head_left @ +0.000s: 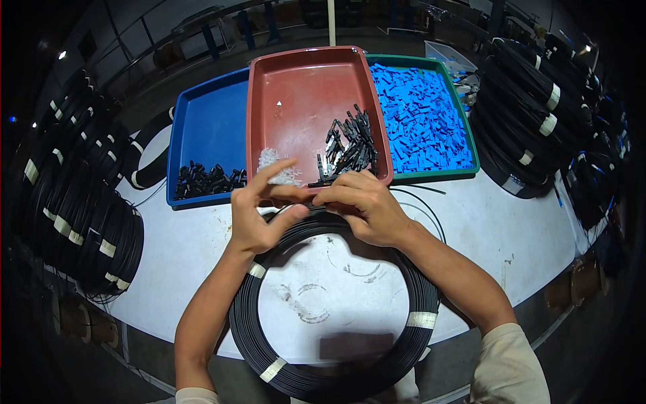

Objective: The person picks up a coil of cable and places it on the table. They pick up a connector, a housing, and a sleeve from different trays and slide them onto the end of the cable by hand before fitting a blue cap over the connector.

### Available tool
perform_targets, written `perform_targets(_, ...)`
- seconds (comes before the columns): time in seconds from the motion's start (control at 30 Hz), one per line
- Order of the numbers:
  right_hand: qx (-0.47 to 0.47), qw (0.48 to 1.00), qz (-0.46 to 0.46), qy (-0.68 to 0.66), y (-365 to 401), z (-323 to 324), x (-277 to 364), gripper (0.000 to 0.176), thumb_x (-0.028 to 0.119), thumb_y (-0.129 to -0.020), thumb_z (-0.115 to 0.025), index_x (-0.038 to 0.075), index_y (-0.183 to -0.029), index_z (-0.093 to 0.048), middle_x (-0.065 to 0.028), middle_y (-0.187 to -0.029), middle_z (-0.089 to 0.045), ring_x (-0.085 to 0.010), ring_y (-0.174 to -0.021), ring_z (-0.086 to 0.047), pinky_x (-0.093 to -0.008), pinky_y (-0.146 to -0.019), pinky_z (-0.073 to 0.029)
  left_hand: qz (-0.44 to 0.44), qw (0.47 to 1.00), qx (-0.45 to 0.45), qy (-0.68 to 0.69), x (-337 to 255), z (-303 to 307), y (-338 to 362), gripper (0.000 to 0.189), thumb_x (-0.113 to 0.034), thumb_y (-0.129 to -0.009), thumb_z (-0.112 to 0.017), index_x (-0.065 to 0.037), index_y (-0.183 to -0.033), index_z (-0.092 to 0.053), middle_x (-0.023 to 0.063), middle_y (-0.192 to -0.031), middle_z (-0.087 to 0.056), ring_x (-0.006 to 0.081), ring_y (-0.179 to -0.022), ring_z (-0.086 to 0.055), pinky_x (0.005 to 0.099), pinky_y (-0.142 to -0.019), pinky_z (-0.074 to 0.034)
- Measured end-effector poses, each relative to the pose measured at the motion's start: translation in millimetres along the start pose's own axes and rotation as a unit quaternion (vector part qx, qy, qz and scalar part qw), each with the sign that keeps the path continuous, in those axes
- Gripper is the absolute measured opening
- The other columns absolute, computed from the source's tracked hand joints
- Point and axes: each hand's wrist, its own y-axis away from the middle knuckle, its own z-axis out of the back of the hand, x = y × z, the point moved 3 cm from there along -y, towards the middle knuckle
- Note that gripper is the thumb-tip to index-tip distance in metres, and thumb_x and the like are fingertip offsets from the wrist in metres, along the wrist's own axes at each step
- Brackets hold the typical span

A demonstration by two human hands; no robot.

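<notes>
Black coil point(247, 313) beneath fingers point(341, 194), contact unclear

The white tabletop point(498, 225) is brightly lit against a dim background, small lamps point(62, 55) glare at upper left and right, a dark shadow point(356, 346) falls inside the cable coil point(246, 316), and wide-angle distortion bends the view's edges into black corners.

The cable coil point(245, 316) is black with off-white bands point(422, 320); the tabletop point(471, 269) white, dark-smudged toward its front edge; blue tray point(208, 128), brick-red tray point(306, 87), green tray point(431, 177).
</notes>
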Motion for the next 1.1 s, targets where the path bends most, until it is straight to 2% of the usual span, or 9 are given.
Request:
perform_targets(0.07,-0.010,1.000,-0.020,-0.002,-1,0,-2,0.023,-0.001,-0.081,-0.067,0.008,-0.102,-0.071,-0.0062,-0.088,-0.065,-0.0254,-0.085,-0.063,-0.0376,-0.079,-0.043,-0.004,0.993,-0.113,0.030,2,7,-1,0.056,-0.040,-0.100,-0.054,0.004,-0.135,-0.051,0.0156,-0.097,-0.074,0.0189,-0.087,-0.071,0.0257,-0.074,-0.054)
perform_targets(0.17,-0.009,0.999,-0.039,0.022,-2,1,-4,0.023,-0.001,-0.080,-0.066,0.007,-0.101,-0.071,-0.0079,-0.089,-0.066,-0.0270,-0.087,-0.063,-0.0401,-0.079,-0.045,0.040,0.969,-0.236,0.053,8,24,-5,0.046,-0.036,-0.103,-0.046,0.001,-0.129,-0.053,0.0152,-0.102,-0.074,0.0173,-0.085,-0.070,0.0261,-0.071,-0.051)
perform_targets(0.37,-0.012,0.999,-0.044,0.013,-2,0,-5,0.020,-0.002,-0.083,-0.067,0.006,-0.102,-0.067,-0.0084,-0.091,-0.065,-0.0290,-0.086,-0.062,-0.0387,-0.077,-0.043,0.008,0.965,-0.245,-0.090,2,48,-25,0.022,-0.012,-0.095,-0.062,0.001,-0.113,-0.065,0.0116,-0.099,-0.075,0.0167,-0.094,-0.071,0.0307,-0.086,-0.052)
perform_targets(0.43,-0.013,0.999,-0.047,0.013,-2,0,-4,0.025,-0.004,-0.079,-0.065,0.006,-0.102,-0.068,-0.0101,-0.091,-0.066,-0.0306,-0.086,-0.064,-0.0399,-0.077,-0.047,0.044,0.972,-0.183,-0.144,-2,53,-40,0.019,-0.014,-0.095,-0.062,-0.001,-0.109,-0.068,0.0122,-0.102,-0.075,0.0159,-0.099,-0.069,0.0297,-0.087,-0.051)
perform_targets(0.5,-0.004,0.999,-0.051,-0.002,-1,-2,-6,0.026,-0.006,-0.079,-0.065,0.005,-0.102,-0.068,-0.0106,-0.092,-0.065,-0.0313,-0.087,-0.064,-0.0407,-0.078,-0.047,0.023,0.969,-0.166,-0.180,-1,58,-59,0.017,-0.010,-0.090,-0.064,-0.002,-0.103,-0.071,0.0118,-0.101,-0.075,0.0183,-0.099,-0.070,0.0319,-0.084,-0.053)
perform_targets(0.57,-0.003,0.999,-0.050,-0.010,-2,-1,-5,0.026,-0.007,-0.079,-0.064,0.004,-0.102,-0.067,-0.0113,-0.092,-0.065,-0.0319,-0.087,-0.063,-0.0411,-0.079,-0.047,-0.032,0.952,-0.021,-0.302,6,58,-79,0.018,-0.007,-0.085,-0.066,-0.004,-0.100,-0.074,0.0116,-0.100,-0.075,0.0235,-0.097,-0.070,0.0341,-0.084,-0.053)
perform_targets(0.63,-0.003,0.999,-0.044,-0.012,-2,-1,-7,0.026,-0.008,-0.078,-0.064,0.004,-0.101,-0.067,-0.0116,-0.092,-0.064,-0.0316,-0.087,-0.063,-0.0408,-0.079,-0.047,-0.030,0.954,-0.001,-0.297,14,58,-92,0.019,-0.004,-0.078,-0.067,-0.006,-0.095,-0.076,0.0109,-0.095,-0.074,0.0263,-0.095,-0.068,0.0353,-0.084,-0.052)
perform_targets(0.83,0.023,0.997,-0.063,-0.028,-3,-1,-6,0.023,-0.005,-0.081,-0.065,0.004,-0.102,-0.066,-0.0114,-0.092,-0.065,-0.0311,-0.087,-0.063,-0.0402,-0.078,-0.047,-0.063,0.829,0.250,-0.497,48,43,-114,0.020,-0.008,-0.070,-0.072,-0.011,-0.088,-0.078,0.0070,-0.084,-0.073,0.0262,-0.090,-0.065,0.0387,-0.082,-0.049)
perform_targets(1.1,0.034,0.997,-0.065,-0.031,-4,-2,-7,0.021,-0.004,-0.082,-0.067,0.004,-0.102,-0.067,-0.0116,-0.091,-0.064,-0.0307,-0.084,-0.062,-0.0396,-0.075,-0.047,-0.102,0.784,0.270,-0.550,60,14,-116,0.010,-0.012,-0.067,-0.075,-0.013,-0.076,-0.077,0.0092,-0.079,-0.072,0.0264,-0.092,-0.067,0.0397,-0.080,-0.051)
